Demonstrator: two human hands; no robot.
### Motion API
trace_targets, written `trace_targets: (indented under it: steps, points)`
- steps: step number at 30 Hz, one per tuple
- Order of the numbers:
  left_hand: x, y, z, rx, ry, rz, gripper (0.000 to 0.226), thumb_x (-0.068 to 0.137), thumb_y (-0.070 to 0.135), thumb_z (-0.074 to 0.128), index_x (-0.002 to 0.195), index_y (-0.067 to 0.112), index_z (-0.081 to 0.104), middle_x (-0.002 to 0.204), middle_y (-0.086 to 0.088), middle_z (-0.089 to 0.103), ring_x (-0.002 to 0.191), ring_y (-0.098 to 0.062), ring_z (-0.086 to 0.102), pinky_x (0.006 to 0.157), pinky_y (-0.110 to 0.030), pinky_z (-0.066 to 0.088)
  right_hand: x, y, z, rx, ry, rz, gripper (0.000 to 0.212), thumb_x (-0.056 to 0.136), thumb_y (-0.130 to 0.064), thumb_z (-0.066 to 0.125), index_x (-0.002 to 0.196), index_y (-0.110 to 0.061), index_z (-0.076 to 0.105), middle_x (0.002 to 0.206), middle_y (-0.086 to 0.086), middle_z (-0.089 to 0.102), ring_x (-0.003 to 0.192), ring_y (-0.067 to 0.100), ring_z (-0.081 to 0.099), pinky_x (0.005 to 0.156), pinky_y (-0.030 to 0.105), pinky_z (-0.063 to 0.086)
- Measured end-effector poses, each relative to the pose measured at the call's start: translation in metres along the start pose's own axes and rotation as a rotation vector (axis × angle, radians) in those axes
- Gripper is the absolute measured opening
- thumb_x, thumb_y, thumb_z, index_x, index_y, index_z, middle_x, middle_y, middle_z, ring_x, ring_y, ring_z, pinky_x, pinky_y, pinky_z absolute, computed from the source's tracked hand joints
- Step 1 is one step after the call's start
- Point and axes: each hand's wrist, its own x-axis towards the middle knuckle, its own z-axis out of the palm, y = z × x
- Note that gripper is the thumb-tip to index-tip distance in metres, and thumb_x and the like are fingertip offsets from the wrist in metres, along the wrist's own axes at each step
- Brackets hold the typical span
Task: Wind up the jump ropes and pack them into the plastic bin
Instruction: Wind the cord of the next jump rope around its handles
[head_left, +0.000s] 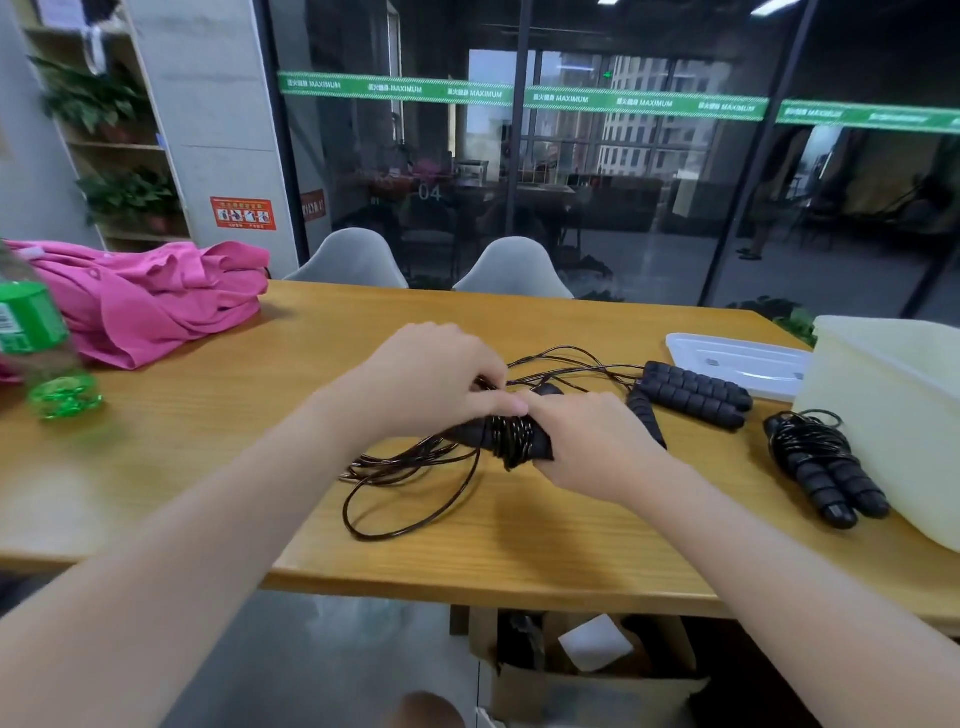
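Surface (218, 467): pale wood with a long straight grain, matte; its near edge runs across the lower half of the frame.
Rope in hand (511, 435): thin, glossy black cord coiled in tight turns round a pair of dull black foam handles, at the centre of the frame; the slack trails in loose loops (410, 493) down and left over the wood.
Left hand (431, 376): comes in from the lower left, palm down, its fingers curled over the far end of the handles and pinching the cord; the fingertips are blurred.
Right hand (592, 447): comes in from the lower right, fingers clamped round the near end of the handles, which they mostly hide.
Second rope (696, 393): ribbed black handles lying side by side, right of centre, cord unwound and tangled toward the hands.
Wound rope (823, 467): a finished bundle, cord wrapped round bumpy handles, lying just beside the bin.
Bin (904, 410): milky translucent plastic, rounded corners, cut off by the right edge; its inside cannot be seen.
Lid (737, 361): flat, clear, shallow-rimmed, behind the second rope.
Pink cloth (150, 301): soft, crumpled, at the upper left of the wood.
Bottle (41, 353): green plastic, blurred, cut off at the left edge.
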Motion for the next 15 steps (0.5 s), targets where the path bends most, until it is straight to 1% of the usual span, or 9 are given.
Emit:
trace_targets:
  steps: [2,3,5,6,9,11,13,14,15]
  points:
    - [0.006,-0.015,0.001,-0.280,-0.087,-0.031,0.047,0.085,0.071,0.062,0.068,0.028,0.064,0.063,0.009,0.060,0.062,-0.010,0.053,0.058,-0.028,0.038,-0.003,0.001,-0.001,0.054,0.043,-0.100,0.045,0.088,-0.033,0.062,0.132,-0.028,0.052,0.090,-0.012,0.062,0.083,0.024,0.066,0.059,0.034,0.037]
    - [0.008,-0.020,0.004,-0.409,-0.118,-0.030,0.047,0.082,0.069,0.068,0.067,0.024,0.066,0.061,0.009,0.057,0.060,-0.010,0.050,0.059,-0.029,0.038,-0.005,0.000,-0.001,0.082,0.072,-0.148,0.043,0.087,-0.032,0.063,0.129,-0.027,0.055,0.088,-0.013,0.060,0.080,0.024,0.065,0.057,0.034,0.037]
    - [0.011,-0.027,0.009,-0.605,-0.160,-0.013,0.052,0.079,0.064,0.074,0.067,0.015,0.067,0.060,0.003,0.051,0.059,-0.012,0.044,0.061,-0.032,0.036,-0.006,-0.002,-0.003,0.117,0.148,-0.229,0.043,0.082,-0.033,0.063,0.123,-0.025,0.056,0.085,-0.012,0.062,0.074,0.023,0.064,0.053,0.032,0.040]
    - [0.011,-0.029,0.012,-0.667,-0.171,-0.004,0.052,0.079,0.064,0.074,0.065,0.014,0.066,0.060,0.003,0.049,0.059,-0.013,0.042,0.061,-0.031,0.034,-0.007,-0.003,-0.005,0.139,0.183,-0.249,0.046,0.080,-0.033,0.063,0.124,-0.025,0.055,0.084,-0.012,0.063,0.071,0.022,0.063,0.051,0.032,0.042]
    - [0.009,-0.030,0.019,-0.774,-0.184,0.002,0.050,0.080,0.067,0.069,0.056,0.025,0.057,0.057,0.007,0.041,0.056,-0.011,0.034,0.056,-0.023,0.029,-0.012,-0.007,-0.008,0.225,0.239,-0.252,0.057,0.075,-0.025,0.076,0.128,-0.023,0.055,0.081,-0.013,0.062,0.069,0.016,0.058,0.049,0.032,0.044]
    - [0.007,-0.027,0.024,-0.826,-0.189,-0.023,0.054,0.083,0.070,0.063,0.057,0.023,0.053,0.058,0.005,0.040,0.056,-0.013,0.033,0.056,-0.024,0.029,-0.017,-0.010,-0.008,0.322,0.247,-0.211,0.058,0.076,-0.022,0.077,0.130,-0.024,0.057,0.082,-0.017,0.060,0.072,0.011,0.056,0.053,0.031,0.046]
    - [0.003,-0.026,0.030,-0.893,-0.180,-0.058,0.059,0.091,0.070,0.055,0.061,0.020,0.055,0.061,0.001,0.049,0.058,-0.014,0.043,0.063,-0.029,0.038,-0.019,-0.012,-0.007,0.421,0.268,-0.152,0.058,0.077,-0.022,0.077,0.133,-0.025,0.059,0.087,-0.019,0.065,0.075,0.010,0.061,0.059,0.032,0.052]
    - [0.000,-0.025,0.034,-0.920,-0.167,-0.079,0.056,0.097,0.065,0.052,0.063,0.021,0.059,0.064,0.000,0.054,0.060,-0.015,0.048,0.067,-0.032,0.043,-0.019,-0.013,-0.007,0.460,0.281,-0.113,0.059,0.078,-0.023,0.077,0.134,-0.027,0.059,0.089,-0.018,0.068,0.076,0.011,0.064,0.062,0.034,0.054]
    - [-0.003,-0.024,0.037,-0.941,-0.141,-0.101,0.047,0.103,0.055,0.050,0.067,0.026,0.061,0.066,-0.001,0.057,0.061,-0.014,0.051,0.067,-0.033,0.047,-0.018,-0.013,-0.007,0.490,0.296,-0.064,0.059,0.078,-0.024,0.076,0.134,-0.030,0.058,0.090,-0.017,0.070,0.076,0.012,0.065,0.065,0.036,0.055]
